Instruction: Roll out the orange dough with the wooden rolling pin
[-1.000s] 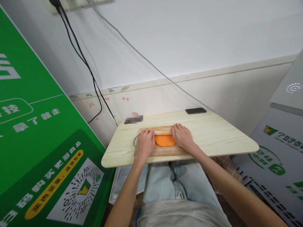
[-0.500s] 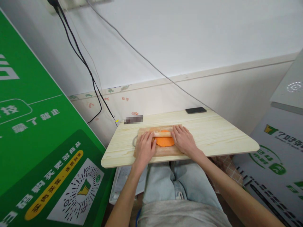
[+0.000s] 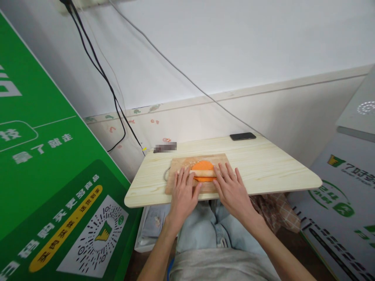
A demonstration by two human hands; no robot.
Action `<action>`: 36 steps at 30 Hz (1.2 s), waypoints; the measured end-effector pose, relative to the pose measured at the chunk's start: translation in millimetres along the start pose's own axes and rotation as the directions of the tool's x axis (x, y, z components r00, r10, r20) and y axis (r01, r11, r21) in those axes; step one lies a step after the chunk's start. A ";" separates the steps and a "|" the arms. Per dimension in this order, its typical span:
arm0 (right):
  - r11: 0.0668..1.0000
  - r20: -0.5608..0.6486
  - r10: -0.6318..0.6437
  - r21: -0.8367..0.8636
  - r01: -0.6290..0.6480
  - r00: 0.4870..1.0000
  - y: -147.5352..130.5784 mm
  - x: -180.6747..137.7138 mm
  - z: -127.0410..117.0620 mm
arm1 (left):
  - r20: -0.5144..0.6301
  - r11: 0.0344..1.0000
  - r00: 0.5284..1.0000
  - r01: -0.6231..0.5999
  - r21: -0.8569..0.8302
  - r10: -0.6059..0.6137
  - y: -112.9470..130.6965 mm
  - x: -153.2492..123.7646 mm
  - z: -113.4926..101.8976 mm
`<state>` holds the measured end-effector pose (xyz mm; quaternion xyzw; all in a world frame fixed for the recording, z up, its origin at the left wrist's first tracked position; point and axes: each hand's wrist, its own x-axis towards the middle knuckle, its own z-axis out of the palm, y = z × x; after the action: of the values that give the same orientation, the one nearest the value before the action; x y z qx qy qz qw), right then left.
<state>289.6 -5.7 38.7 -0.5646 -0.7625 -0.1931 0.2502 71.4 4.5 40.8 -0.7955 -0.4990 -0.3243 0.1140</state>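
A pale wood-grain table (image 3: pixel 272 168) reached over the person's light jeans (image 3: pixel 196 234). Beside it on the left stood a green panel (image 3: pixel 55 140) reading "拿了就走" and "买肉买菜 送货到家" above a QR code (image 3: pixel 96 238); a grey cabinet (image 3: pixel 348 156) on the right bore "24小时" and a partly cut-off "7好". The left hand (image 3: pixel 184 195) and right hand (image 3: pixel 234 191) were apart, fingers extended over opposite ends of a rolling pin (image 3: pixel 203 173), not clenched around it. The pin's long axis ran left to right, roughly along the table's near edge. It lay across an orange sheet (image 3: pixel 202 165), most of which showed beyond it, on a wooden board (image 3: pixel 222 158) whose metal handle (image 3: pixel 166 174) pointed left. Farther back sat a dark phone (image 3: pixel 243 136) and a pixelated object (image 3: pixel 165 147). Black cables (image 3: pixel 101 70) and a grey cable (image 3: pixel 175 67) crossed the white wall (image 3: pixel 234 39).
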 end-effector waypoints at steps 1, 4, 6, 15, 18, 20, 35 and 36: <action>1.000 0.005 0.015 0.000 -0.015 1.000 -3.3 -1.6 -2.0 | 0.009 1.000 1.000 0.006 0.007 -0.006 0.8 -1.7 0.3; 0.997 0.010 0.079 0.001 -0.079 0.997 -14.6 -7.1 -7.4 | 0.024 0.998 0.999 0.031 0.062 -0.033 5.2 -5.1 -1.2; 0.993 0.010 0.117 0.001 -0.117 0.993 -22.2 -12.1 -10.2 | 0.025 0.995 0.999 0.043 0.095 -0.046 9.0 -7.0 -2.6; 0.985 0.048 0.170 -0.004 -0.170 0.984 -26.7 -12.3 -8.1 | 0.094 0.996 0.992 0.088 0.026 -0.090 3.0 -1.7 -1.1; 0.983 0.100 0.184 -0.015 -0.184 0.978 -17.2 7.8 -4.8 | 0.156 0.993 0.981 0.117 -0.023 -0.112 -4.9 16.7 2.5; 0.979 0.149 0.204 -0.015 -0.204 0.968 -11.0 23.4 -2.9 | 0.184 0.988 0.974 0.144 -0.047 -0.133 -8.1 30.9 6.3; 0.986 -0.022 0.163 0.034 -0.162 0.986 -29.2 -20.1 -16.4 | 0.019 0.992 0.994 0.112 -0.059 -0.111 2.7 -5.7 -10.3; 0.986 -0.023 0.162 0.036 -0.161 0.987 -28.2 -18.3 -16.1 | 0.019 0.992 0.994 0.109 -0.058 -0.108 2.3 -4.5 -9.5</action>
<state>269.6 -37.0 40.2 -0.6175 -0.7143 -0.1664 0.2843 68.3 -4.6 45.6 -0.7727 -0.5325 -0.3385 0.0686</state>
